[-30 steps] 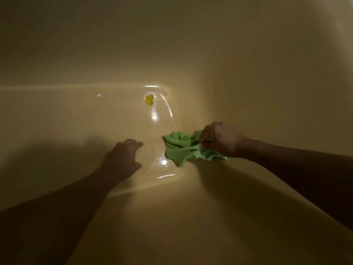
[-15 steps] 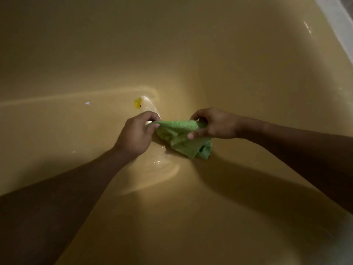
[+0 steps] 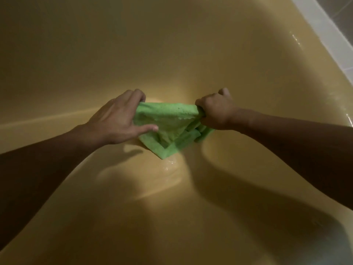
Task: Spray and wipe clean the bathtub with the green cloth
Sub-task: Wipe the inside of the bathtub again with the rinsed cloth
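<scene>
I see the yellow bathtub point(image 3: 172, 54) filling my view, dimly lit, with a wet sheen on its floor. The green cloth point(image 3: 168, 119) is stretched between both hands above that floor, its folded lower corner hanging down; in this light I cannot tell whether the corner touches the tub. My left hand point(image 3: 116, 121) curls its fingers point(image 3: 136, 95) over the cloth's upper left edge, with the thumb lying straight across the front. My right hand point(image 3: 215, 109) is fisted tight around the bunched right end.
</scene>
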The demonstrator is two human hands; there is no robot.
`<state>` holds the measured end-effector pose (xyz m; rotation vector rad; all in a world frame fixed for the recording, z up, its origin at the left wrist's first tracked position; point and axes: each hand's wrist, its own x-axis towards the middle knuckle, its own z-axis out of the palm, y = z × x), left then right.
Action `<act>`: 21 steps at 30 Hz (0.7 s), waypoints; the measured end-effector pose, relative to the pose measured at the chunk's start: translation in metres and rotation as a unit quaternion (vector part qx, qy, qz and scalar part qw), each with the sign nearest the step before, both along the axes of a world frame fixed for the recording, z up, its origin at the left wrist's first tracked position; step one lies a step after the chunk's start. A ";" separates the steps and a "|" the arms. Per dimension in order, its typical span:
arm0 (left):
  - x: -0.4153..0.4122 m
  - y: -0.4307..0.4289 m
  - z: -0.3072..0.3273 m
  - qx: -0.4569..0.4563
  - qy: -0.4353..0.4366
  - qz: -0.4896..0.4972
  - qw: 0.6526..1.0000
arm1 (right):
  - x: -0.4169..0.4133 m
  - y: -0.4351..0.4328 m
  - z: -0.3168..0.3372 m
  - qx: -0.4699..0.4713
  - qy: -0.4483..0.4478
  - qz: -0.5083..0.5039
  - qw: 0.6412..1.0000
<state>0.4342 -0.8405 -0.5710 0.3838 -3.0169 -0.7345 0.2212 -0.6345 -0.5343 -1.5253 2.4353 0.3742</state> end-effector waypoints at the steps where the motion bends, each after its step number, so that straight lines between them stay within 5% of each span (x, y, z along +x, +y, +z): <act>1: 0.007 -0.004 -0.003 -0.047 -0.011 -0.004 0.999 | 0.000 0.000 0.000 -0.024 -0.033 -0.015 0.999; 4: 0.029 -0.016 -0.013 -0.160 0.003 0.027 0.987 | 0.002 0.004 -0.005 -0.060 -0.191 -0.093 0.975; 9: 0.045 -0.023 -0.016 -0.228 -0.011 0.018 0.973 | -0.006 0.012 -0.022 -0.023 -0.095 -0.028 0.995; 16: 0.040 -0.035 -0.020 -0.069 0.018 0.109 0.992 | -0.012 -0.004 -0.003 -0.210 -0.248 -0.195 0.925; 19: 0.037 -0.035 -0.023 0.004 0.099 0.146 0.984 | -0.011 -0.011 0.006 -0.174 -0.277 -0.181 0.927; 21: 0.035 -0.035 -0.018 0.036 0.119 0.181 0.976 | -0.014 -0.010 0.011 -0.081 -0.204 -0.112 0.969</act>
